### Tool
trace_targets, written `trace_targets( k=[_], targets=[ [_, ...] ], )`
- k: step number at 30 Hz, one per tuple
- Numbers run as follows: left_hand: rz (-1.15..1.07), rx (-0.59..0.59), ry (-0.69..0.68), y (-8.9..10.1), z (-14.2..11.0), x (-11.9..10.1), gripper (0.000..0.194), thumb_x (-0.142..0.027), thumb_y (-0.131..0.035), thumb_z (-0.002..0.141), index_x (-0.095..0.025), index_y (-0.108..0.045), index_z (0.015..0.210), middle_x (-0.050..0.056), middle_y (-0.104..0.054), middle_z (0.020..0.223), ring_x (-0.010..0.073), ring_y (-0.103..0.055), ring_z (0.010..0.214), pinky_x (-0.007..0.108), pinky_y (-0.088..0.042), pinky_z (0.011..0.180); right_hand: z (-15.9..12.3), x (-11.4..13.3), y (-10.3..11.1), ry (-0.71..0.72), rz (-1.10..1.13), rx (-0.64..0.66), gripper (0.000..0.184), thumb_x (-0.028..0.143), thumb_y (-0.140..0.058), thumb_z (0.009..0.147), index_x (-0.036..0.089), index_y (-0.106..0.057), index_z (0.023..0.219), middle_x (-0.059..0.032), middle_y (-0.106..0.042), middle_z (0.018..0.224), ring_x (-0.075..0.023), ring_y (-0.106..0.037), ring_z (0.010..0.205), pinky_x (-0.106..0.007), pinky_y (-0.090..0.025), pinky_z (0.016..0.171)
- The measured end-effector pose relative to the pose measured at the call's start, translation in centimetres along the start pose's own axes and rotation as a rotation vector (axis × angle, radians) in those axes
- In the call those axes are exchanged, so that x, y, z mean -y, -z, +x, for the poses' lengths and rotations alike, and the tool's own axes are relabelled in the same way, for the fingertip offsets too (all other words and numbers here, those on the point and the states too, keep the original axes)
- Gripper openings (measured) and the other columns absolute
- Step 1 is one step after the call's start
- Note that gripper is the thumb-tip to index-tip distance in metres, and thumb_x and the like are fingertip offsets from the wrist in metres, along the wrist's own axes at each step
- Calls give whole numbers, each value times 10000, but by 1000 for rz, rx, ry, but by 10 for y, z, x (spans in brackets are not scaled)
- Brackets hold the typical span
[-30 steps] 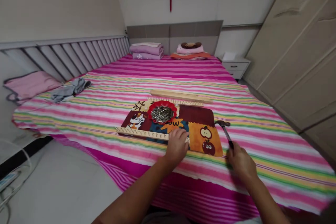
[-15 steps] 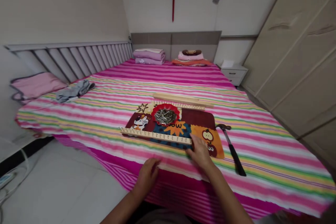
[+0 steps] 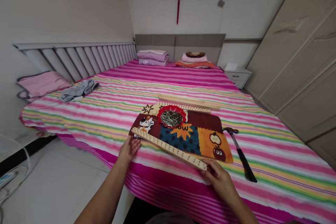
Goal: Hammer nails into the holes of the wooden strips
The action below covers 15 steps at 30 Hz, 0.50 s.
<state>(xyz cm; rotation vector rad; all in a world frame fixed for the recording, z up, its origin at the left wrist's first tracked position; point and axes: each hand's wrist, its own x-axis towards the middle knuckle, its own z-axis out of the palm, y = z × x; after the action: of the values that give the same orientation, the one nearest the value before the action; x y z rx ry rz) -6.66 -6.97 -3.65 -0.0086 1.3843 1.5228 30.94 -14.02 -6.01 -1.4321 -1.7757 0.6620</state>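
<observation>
A pale wooden strip (image 3: pixel 169 147) with a row of nails standing in it lies slantwise, its right end nearer to me. My right hand (image 3: pixel 219 179) grips that end between thumb and fingers. At the far-left end, my left hand (image 3: pixel 130 148) holds the strip with its fingers curled beneath the edge. Beyond it, a red scalloped bowl (image 3: pixel 159 118) full of loose nails (image 3: pixel 171 118) sits on a patterned mat (image 3: pixel 181 140). To the right of the mat a claw hammer (image 3: pixel 242 156) lies on the bedspread, untouched.
Behind the bowl lie another nailed wooden strip (image 3: pixel 191 107) and a plain wooden strip (image 3: pixel 183 100). All rest on a striped bedspread (image 3: pixel 118 92). Grey cloth (image 3: pixel 80 90) and a pink cloth (image 3: pixel 44 83) lie at left by the bed rail (image 3: pixel 91 56). Folded bedding (image 3: pixel 152 57) is at the headboard.
The hammer was let go by my right hand, which moved to the strip's right end. My left hand shifted to its left end. The strip's right end has swung toward me.
</observation>
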Motion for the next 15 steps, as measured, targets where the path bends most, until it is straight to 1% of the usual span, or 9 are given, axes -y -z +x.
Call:
trace_targets(
  k=[2, 4, 8, 10, 12, 15],
  targets=[
    [32, -10, 23, -4, 4, -1, 177, -335, -540, 877, -178, -549, 796, -12, -540, 608, 98, -570, 519, 223, -502, 530, -12, -2, 5, -16, -4, 0, 274, 365, -594, 785, 240, -713, 997, -63, -709, 952, -215, -662, 879, -331, -542, 795],
    [61, -15, 52, -9, 8, -1, 217, -377, -561, 861, -178, -552, 776, -30, -493, 567, 90, -530, 484, 224, -492, 515, -21, -4, 8, -20, -7, -1, 255, 367, -595, 791, 253, -723, 980, -70, -711, 991, -224, -658, 951, -342, -539, 838],
    [102, -9, 139, -14, 12, 1, 253, -407, -590, 834, -180, -544, 731, -24, -481, 559, 110, -527, 508, 280, -518, 565, -31, -2, 11, 24, -31, 5, 272, 392, -561, 832, 264, -728, 1005, -92, -709, 1042, -238, -651, 992, -359, -556, 818],
    [106, -9, 157, -14, 13, 0, 256, -412, -591, 832, -182, -548, 728, -20, -488, 568, 112, -528, 517, 280, -511, 571, -34, -2, 11, 63, -63, 11, 279, 397, -546, 845, 272, -728, 1015, -92, -714, 1041, -248, -648, 1003, -384, -552, 837],
    [99, -11, 146, -13, 15, 0, 246, -395, -604, 827, -180, -551, 721, -24, -489, 570, 104, -521, 510, 261, -497, 559, -35, -2, 10, 90, -94, 3, 282, 400, -542, 850, 271, -728, 1017, -91, -720, 1033, -257, -650, 1004, -408, -544, 861],
    [88, -8, 127, -11, 18, -1, 234, -350, -616, 828, -170, -543, 697, -32, -484, 564, 85, -504, 490, 238, -482, 545, -38, -3, 8, 92, -119, -15, 279, 397, -557, 845, 268, -727, 1024, -88, -725, 1028, -263, -651, 1007, -418, -544, 864]
  ],
)
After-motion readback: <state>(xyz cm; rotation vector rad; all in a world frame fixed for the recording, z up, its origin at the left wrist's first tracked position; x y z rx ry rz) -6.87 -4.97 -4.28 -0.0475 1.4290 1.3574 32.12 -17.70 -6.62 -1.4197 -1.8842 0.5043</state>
